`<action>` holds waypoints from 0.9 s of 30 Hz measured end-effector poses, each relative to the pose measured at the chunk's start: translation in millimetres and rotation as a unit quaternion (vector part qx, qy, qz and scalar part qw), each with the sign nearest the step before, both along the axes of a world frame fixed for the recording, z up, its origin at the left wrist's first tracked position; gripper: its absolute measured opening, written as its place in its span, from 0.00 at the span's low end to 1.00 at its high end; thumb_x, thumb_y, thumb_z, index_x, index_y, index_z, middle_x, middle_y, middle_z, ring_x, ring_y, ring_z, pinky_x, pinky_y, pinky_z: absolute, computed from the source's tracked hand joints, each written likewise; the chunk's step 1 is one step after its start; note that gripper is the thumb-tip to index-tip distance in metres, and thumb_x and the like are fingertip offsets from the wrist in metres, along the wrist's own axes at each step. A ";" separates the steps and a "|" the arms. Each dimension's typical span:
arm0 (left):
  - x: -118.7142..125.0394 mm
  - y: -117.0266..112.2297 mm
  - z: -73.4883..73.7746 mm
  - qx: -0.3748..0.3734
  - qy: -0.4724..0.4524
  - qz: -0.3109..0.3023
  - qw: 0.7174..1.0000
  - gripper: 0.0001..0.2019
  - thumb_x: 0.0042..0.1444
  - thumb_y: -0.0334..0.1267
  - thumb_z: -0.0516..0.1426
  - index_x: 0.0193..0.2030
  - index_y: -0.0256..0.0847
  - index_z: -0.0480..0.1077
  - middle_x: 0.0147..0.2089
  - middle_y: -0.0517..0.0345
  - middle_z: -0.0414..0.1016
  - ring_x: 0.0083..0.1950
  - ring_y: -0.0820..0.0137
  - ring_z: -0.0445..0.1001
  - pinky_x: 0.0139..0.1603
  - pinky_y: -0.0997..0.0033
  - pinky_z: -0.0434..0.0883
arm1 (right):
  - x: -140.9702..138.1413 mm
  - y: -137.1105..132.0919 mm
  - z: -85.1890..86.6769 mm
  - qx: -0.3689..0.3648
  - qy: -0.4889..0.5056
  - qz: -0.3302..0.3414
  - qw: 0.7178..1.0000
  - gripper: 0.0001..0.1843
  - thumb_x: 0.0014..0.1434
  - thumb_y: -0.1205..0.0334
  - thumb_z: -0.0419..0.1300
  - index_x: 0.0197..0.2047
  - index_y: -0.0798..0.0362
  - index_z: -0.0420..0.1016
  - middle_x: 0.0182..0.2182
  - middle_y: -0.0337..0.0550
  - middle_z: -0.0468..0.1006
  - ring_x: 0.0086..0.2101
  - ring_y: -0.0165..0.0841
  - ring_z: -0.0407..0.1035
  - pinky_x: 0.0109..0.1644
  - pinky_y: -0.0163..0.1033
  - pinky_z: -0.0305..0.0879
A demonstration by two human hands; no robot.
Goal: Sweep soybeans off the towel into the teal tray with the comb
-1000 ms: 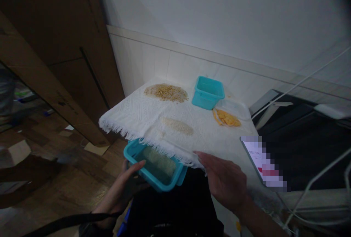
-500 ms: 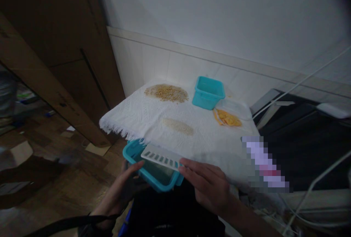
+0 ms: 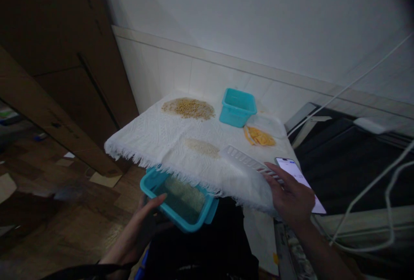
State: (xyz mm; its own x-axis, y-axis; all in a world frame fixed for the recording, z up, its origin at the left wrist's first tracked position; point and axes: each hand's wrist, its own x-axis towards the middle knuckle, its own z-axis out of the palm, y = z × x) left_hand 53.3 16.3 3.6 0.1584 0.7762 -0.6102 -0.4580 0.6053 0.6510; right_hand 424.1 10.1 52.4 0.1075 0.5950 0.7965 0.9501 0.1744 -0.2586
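Your right hand [image 3: 293, 196] grips the white scraper [image 3: 242, 164], your left hand [image 3: 144, 218] the teal tub [image 3: 190, 227].
The tub sits at seven o'clock from the pale grain pile [image 3: 202, 147], the scraper at four; a one-handed tilt could spill the tub's contents.

- Right hand [image 3: 293, 200]: moved right and away from the body since half a second ago; now overlaps the phone [image 3: 291, 170] in view.
- White slotted tool [image 3: 247, 161]: shifted from over the held teal container [image 3: 189, 227] to over the white cloth [image 3: 152, 140]; far end now just beside the pale grain heap [image 3: 202, 147]. Contact with cloth: cannot be determined.
- Teal container's contents: tool no longer covers them.
- Camera view: table scene now sits further left.
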 end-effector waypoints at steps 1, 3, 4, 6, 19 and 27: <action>-0.3 0.6 0.0 0.000 0.003 0.000 1.000 0.53 0.55 0.49 0.76 0.83 0.60 0.56 0.72 0.45 0.81 0.72 0.43 0.80 0.68 0.43 0.80 | -1.7 1.6 -1.0 0.001 0.002 0.012 1.000 0.18 0.75 0.47 0.63 0.45 0.45 0.92 0.30 0.41 0.91 0.20 0.35 0.79 0.26 0.37 0.75; -0.4 1.4 0.1 -0.004 0.005 0.002 1.000 0.54 0.54 0.49 0.77 0.83 0.59 0.56 0.71 0.45 0.81 0.71 0.43 0.80 0.67 0.43 0.81 | -6.3 5.8 -3.3 0.006 0.003 0.037 0.999 0.15 0.75 0.50 0.63 0.47 0.45 0.92 0.30 0.41 0.91 0.21 0.36 0.80 0.28 0.37 0.77; -0.3 1.6 0.3 -0.005 0.005 0.004 1.000 0.54 0.53 0.49 0.77 0.83 0.59 0.56 0.71 0.44 0.81 0.70 0.43 0.81 0.67 0.43 0.81 | -9.0 8.4 -4.3 0.006 0.000 0.049 0.999 0.15 0.75 0.51 0.63 0.47 0.45 0.92 0.30 0.40 0.91 0.22 0.36 0.81 0.29 0.37 0.78; 0.5 1.6 1.0 -0.008 0.004 0.009 1.000 0.56 0.53 0.48 0.77 0.83 0.59 0.55 0.71 0.44 0.82 0.70 0.42 0.81 0.66 0.42 0.81 | -14.8 13.6 -5.3 0.000 -0.006 0.067 0.998 0.15 0.75 0.54 0.62 0.48 0.45 0.92 0.32 0.40 0.92 0.23 0.36 0.82 0.31 0.37 0.80; 1.0 -2.0 -0.7 -0.005 -0.002 -0.004 1.000 0.51 0.56 0.48 0.76 0.82 0.63 0.56 0.75 0.44 0.77 0.76 0.41 0.75 0.68 0.40 0.80 | -4.9 10.8 4.1 0.007 -0.035 0.067 0.997 0.14 0.76 0.55 0.63 0.48 0.46 0.92 0.32 0.40 0.92 0.23 0.35 0.82 0.32 0.35 0.79; 6.9 0.7 -3.4 -0.022 0.019 0.008 1.000 0.57 0.52 0.49 0.78 0.84 0.64 0.53 0.68 0.45 0.82 0.64 0.42 0.85 0.66 0.40 0.81 | -36.5 34.1 -1.8 -0.003 -0.018 0.153 0.988 0.15 0.75 0.61 0.60 0.53 0.44 0.91 0.38 0.38 0.93 0.28 0.35 0.87 0.36 0.35 0.84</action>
State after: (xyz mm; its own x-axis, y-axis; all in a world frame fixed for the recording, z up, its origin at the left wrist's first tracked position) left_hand 60.3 17.0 0.2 0.1213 0.7510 -0.6491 -0.4431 0.6261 0.6416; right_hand 387.6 44.2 50.6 -0.1061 0.5996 0.7932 0.8614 0.4539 -0.2279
